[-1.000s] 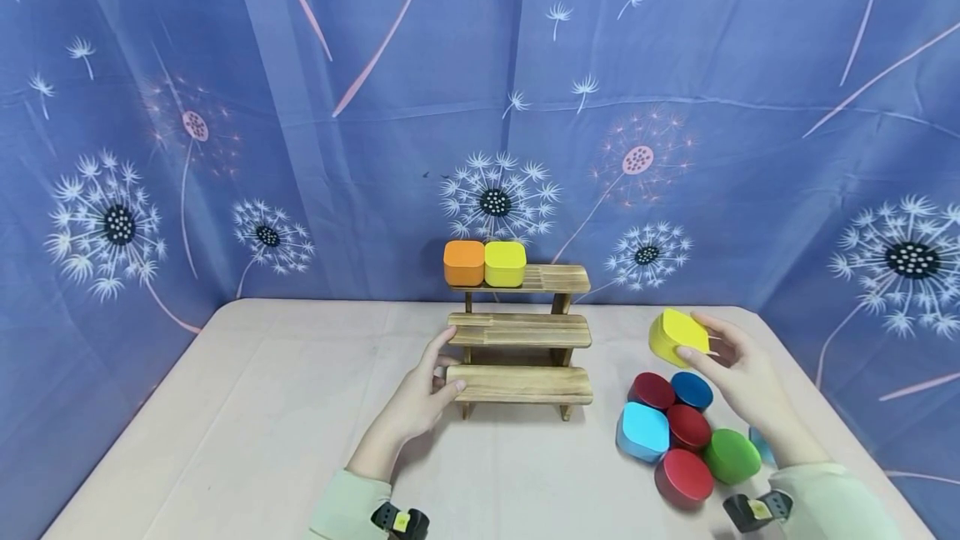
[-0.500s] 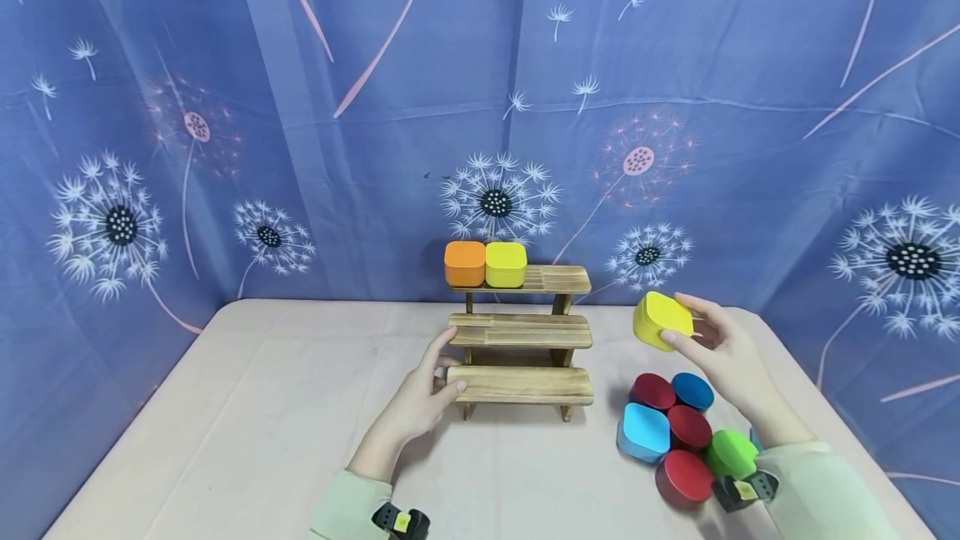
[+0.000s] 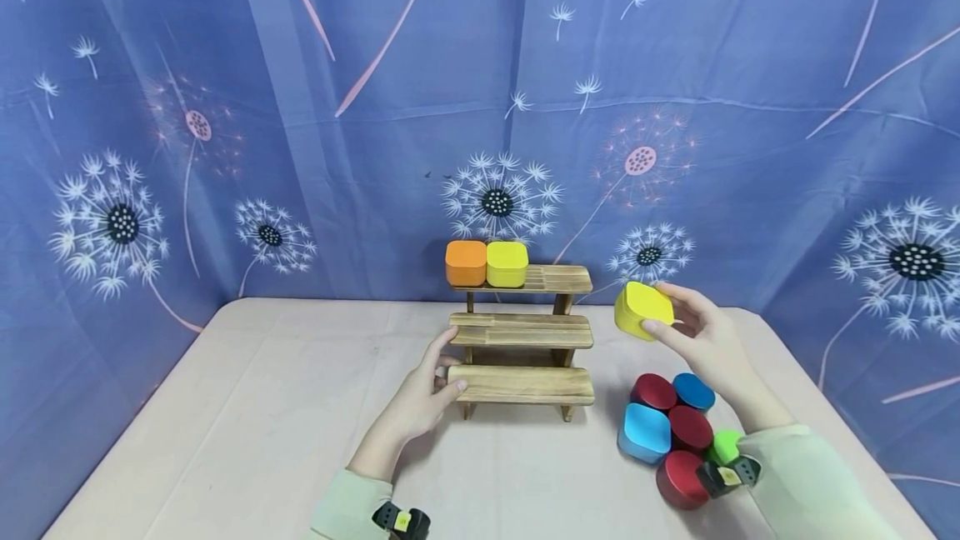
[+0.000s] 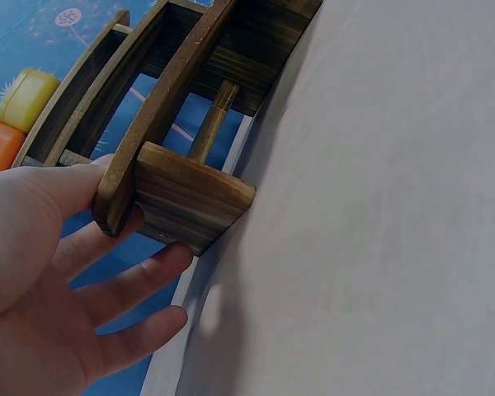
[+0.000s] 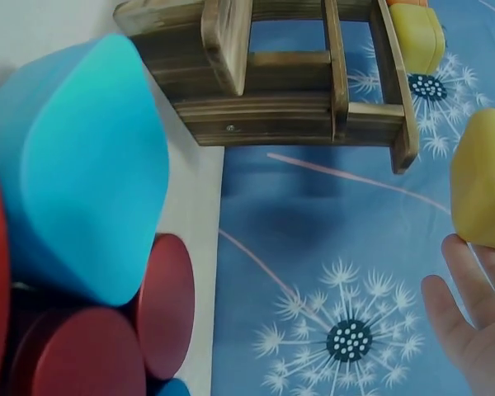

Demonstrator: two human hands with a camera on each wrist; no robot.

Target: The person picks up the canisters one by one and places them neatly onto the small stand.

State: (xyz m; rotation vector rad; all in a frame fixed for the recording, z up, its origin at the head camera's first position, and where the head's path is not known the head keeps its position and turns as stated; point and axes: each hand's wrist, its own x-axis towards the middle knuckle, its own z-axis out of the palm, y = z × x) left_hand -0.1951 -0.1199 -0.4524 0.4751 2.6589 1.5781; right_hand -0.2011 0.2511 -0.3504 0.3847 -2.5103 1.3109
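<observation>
A three-tier wooden shelf stand [image 3: 517, 386] stands at the middle of the table. My left hand [image 3: 414, 400] holds its left end; in the left wrist view the thumb and index finger are at the end of a board and the other fingers are spread. My right hand [image 3: 705, 344] grips a yellow rounded-square tin [image 3: 643, 311] between thumb and fingers, raised to the right of the stand and apart from it. On the top board sit an orange tin [image 3: 466, 263] and another yellow tin [image 3: 507, 264], side by side at the left.
Below my right hand is a cluster of tins: a light-blue square one [image 3: 645, 433], several round red ones [image 3: 681, 480], a dark-blue one [image 3: 693, 392] and a green one [image 3: 724, 446] partly behind my wrist. A blue dandelion-print curtain [image 3: 360, 190] hangs behind the table [image 3: 262, 423].
My right hand has carried the yellow tin to the left and slightly upward, toward the stand. The forearm now covers more of the green tin. My left hand stays in place.
</observation>
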